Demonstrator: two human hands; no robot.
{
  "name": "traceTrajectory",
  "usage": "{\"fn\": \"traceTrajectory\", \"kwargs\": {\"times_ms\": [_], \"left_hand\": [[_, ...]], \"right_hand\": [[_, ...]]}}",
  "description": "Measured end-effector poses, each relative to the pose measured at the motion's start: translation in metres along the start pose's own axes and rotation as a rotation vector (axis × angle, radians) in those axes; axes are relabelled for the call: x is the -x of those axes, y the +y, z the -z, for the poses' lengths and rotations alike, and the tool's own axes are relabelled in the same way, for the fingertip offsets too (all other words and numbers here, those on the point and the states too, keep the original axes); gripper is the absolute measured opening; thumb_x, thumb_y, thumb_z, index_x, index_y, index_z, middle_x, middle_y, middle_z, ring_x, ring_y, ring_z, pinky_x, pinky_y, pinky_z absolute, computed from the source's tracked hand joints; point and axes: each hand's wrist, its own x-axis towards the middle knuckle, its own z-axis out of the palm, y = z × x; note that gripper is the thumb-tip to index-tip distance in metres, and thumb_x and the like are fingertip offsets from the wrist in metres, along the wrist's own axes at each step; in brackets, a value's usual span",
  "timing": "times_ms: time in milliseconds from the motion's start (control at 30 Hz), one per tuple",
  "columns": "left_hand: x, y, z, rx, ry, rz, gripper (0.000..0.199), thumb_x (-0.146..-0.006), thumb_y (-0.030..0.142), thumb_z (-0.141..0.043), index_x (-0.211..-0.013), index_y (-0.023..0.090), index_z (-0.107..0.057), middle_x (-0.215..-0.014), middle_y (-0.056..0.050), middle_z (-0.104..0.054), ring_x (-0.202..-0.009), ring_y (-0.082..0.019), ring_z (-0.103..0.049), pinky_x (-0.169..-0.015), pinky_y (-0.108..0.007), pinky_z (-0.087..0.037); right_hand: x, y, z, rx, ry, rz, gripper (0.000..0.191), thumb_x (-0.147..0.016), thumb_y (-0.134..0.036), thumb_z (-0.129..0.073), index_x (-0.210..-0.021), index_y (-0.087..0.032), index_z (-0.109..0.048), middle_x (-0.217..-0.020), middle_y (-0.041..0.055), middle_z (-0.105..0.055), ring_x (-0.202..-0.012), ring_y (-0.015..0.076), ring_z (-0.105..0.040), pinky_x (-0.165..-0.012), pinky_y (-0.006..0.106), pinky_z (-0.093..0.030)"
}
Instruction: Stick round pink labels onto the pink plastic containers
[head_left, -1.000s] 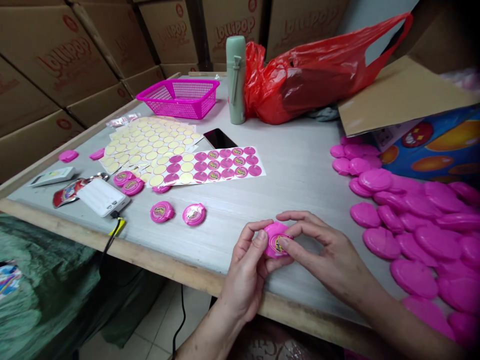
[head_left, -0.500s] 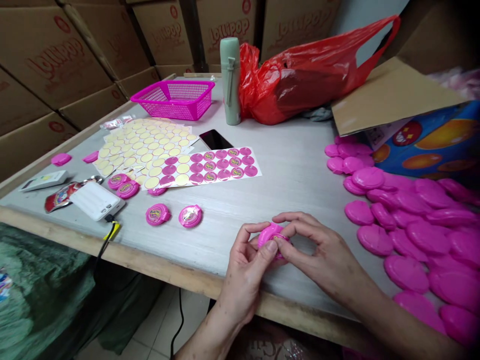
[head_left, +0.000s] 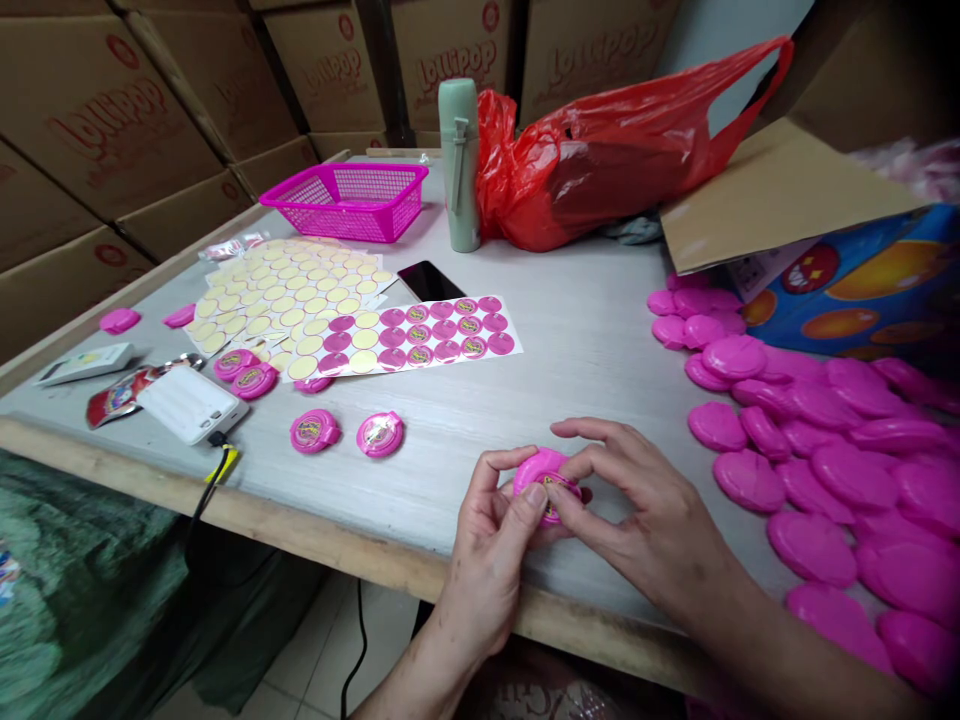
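Note:
Near the table's front edge, my left hand (head_left: 495, 530) grips a round pink plastic case (head_left: 541, 466) between thumb and fingers. My right hand (head_left: 626, 505) is at the case's right side, thumb and index finger pinched at a round printed sticker (head_left: 551, 512) on its face. My thumbs hide part of the sticker. Left of my hands lie two pink cases with round labels, one nearer case (head_left: 380, 434) and one farther left (head_left: 315, 431). Beyond them is a sticker sheet (head_left: 420, 335) with pink stickers and bare yellowish circles.
Many plain pink cases (head_left: 814, 480) are heaped on the right by a blue printed box (head_left: 847, 285). Behind stand a pink basket (head_left: 345, 200), green flask (head_left: 459, 165) and red bag (head_left: 600, 160). A phone (head_left: 430, 281) and white power bank (head_left: 191, 403) lie left.
My right middle and outer fingers have lifted slightly off the case. More of the sticker's print now shows below my thumbs. The case stays in my left hand.

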Motion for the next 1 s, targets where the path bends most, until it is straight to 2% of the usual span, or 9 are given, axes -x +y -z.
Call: {"fn": "traceTrajectory", "kwargs": {"times_ms": [267,367,433,567,667,1000], "left_hand": [[0.001,0.002,-0.001,0.023,0.013,0.006,0.024,-0.098,0.031,-0.060,-0.118,0.022,-0.051,-0.109,-0.008,-0.075,-0.103,-0.022,-0.072,-0.090,-0.036,-0.057],[0.001,0.003,-0.001,0.023,0.030,0.015,0.025,-0.098,0.033,-0.059,-0.118,0.022,-0.051,-0.115,-0.009,-0.074,-0.103,-0.022,-0.072,-0.088,-0.036,-0.058],[0.000,0.003,-0.001,0.026,0.044,0.021,0.025,-0.098,0.034,-0.059,-0.118,0.022,-0.051,-0.118,-0.010,-0.072,-0.103,-0.022,-0.072,-0.088,-0.036,-0.058],[0.000,0.003,-0.001,0.040,0.038,0.021,0.027,-0.097,0.034,-0.061,-0.118,0.021,-0.052,-0.115,-0.010,-0.073,-0.102,-0.021,-0.071,-0.091,-0.038,-0.057],[0.001,0.003,-0.001,0.027,0.019,0.031,0.026,-0.097,0.034,-0.061,-0.117,0.020,-0.054,-0.111,-0.009,-0.073,-0.100,-0.020,-0.070,-0.090,-0.037,-0.057],[0.001,0.002,-0.001,0.000,0.009,0.054,0.024,-0.099,0.034,-0.058,-0.118,0.020,-0.056,-0.109,-0.007,-0.071,-0.094,-0.015,-0.066,-0.084,-0.031,-0.058]], "right_hand": [[0.004,0.001,0.000,0.027,0.028,0.030,0.007,-0.090,-0.019,-0.067,-0.093,-0.024,-0.063,-0.121,0.0090,-0.067,-0.115,0.0246,-0.065,-0.092,0.043,-0.052],[0.005,0.003,0.002,-0.020,0.074,-0.101,0.029,-0.086,-0.026,-0.072,-0.112,-0.026,-0.058,-0.125,0.0079,-0.067,-0.116,0.0246,-0.066,-0.097,0.044,-0.052],[0.004,0.003,0.003,-0.100,0.059,-0.223,0.040,-0.083,-0.030,-0.076,-0.118,-0.028,-0.056,-0.124,0.0049,-0.068,-0.116,0.0243,-0.066,-0.099,0.044,-0.053],[-0.001,0.000,0.005,-0.253,-0.105,-0.406,0.042,-0.080,-0.032,-0.075,-0.119,-0.031,-0.060,-0.124,0.0015,-0.069,-0.117,0.0255,-0.066,-0.101,0.047,-0.053],[-0.005,-0.001,0.006,-0.311,-0.170,-0.489,0.040,-0.078,-0.035,-0.074,-0.116,-0.030,-0.064,-0.124,0.0020,-0.070,-0.120,0.0279,-0.065,-0.102,0.050,-0.051],[-0.008,-0.001,0.009,-0.347,-0.209,-0.459,0.029,-0.077,-0.029,-0.077,-0.106,-0.029,-0.072,-0.107,-0.0007,-0.075,-0.104,0.0243,-0.069,-0.094,0.040,-0.054]]}}
